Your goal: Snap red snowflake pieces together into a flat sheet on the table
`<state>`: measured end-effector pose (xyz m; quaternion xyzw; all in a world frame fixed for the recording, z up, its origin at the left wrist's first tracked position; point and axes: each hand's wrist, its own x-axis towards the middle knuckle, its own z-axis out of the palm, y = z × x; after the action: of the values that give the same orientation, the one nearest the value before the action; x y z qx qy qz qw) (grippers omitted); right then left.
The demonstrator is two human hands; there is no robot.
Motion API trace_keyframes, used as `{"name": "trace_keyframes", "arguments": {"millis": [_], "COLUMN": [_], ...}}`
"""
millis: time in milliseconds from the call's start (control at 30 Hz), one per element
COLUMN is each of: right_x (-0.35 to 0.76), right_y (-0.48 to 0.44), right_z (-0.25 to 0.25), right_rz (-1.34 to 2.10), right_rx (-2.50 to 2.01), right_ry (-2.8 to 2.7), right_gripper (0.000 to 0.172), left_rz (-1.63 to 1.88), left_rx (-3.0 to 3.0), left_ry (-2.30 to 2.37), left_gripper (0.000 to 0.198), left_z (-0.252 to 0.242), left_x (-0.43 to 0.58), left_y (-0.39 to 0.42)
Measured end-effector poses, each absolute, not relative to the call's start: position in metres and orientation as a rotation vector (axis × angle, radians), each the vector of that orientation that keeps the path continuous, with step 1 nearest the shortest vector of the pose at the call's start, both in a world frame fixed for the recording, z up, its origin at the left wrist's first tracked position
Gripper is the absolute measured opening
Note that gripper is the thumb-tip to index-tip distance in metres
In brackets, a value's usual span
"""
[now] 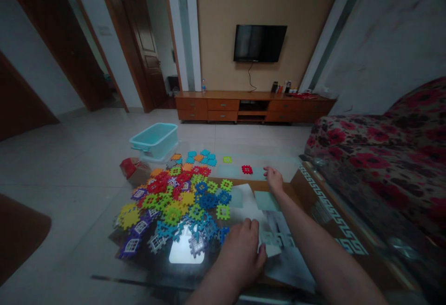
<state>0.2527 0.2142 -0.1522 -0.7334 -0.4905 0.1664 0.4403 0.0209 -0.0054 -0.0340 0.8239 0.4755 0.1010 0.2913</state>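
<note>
My right hand [274, 180] reaches over the far part of the glass table, its bent fingers a little apart with nothing visible between them. Just left of its fingertips, and apart from them, a red square interlocking plastic piece [247, 169] lies flat. My left hand [242, 248] is low over the near part of the table with fingers curled under; whatever they may hold is hidden. Beside it, on the left, spreads a pile of interlocking pieces, including yellow ones [188, 198], blue ones [209, 200] and a grey window piece [197, 243]. A single lime-green square [227, 159] lies beyond the pile.
A turquoise plastic bin [156, 140] stands at the far left, with a red-and-brown bag [134, 169] in front. Light-blue pieces [205, 158] lie at the table's far side. A flowered sofa [365, 151] is on the right; a low wooden cabinet [223, 106] stands beneath a television [259, 43].
</note>
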Motion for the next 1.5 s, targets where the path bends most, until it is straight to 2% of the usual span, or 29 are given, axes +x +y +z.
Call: {"name": "trace_keyframes", "arguments": {"millis": [433,567,733,933,1033,1200,1500], "right_x": [0.215,0.206,0.195,0.184,0.183,0.185,0.184], "right_y": [0.08,0.034,0.007,-0.002,-0.006,-0.007,-0.008], "right_z": [-0.096,-0.08,-0.065,-0.065,-0.068,-0.074,-0.069], "right_rz": [0.831,1.016,0.886,0.607,0.586,0.595,0.599], "right_rx": [-1.551,-1.53,-1.511,-1.561,-1.622,-1.65,-1.696], "right_ry": [-1.46,-1.588,-1.817,-2.217,-2.353,-2.422,-2.445], "right_gripper": [0.036,0.032,0.024,0.021,0.023,0.023,0.024], "left_rz": [0.212,0.216,0.305,0.42,0.35,0.14,0.037], "left_rx": [2.43,2.392,2.3,2.161,2.039,1.91,1.869], "left_ry": [1.513,1.662,1.877,2.317,2.47,2.437,2.407], "left_gripper": [0.036,0.03,0.029,0.046,0.055,0.061,0.062], "left_z": [-0.033,-0.04,-0.051,-0.06,-0.071,-0.092,-0.097], "left_x": [-0.027,-0.051,-0.091,-0.146,-0.17,-0.191,-0.186], "left_y": [0.024,0.044,0.074,0.099,0.108,0.113,0.111]}}
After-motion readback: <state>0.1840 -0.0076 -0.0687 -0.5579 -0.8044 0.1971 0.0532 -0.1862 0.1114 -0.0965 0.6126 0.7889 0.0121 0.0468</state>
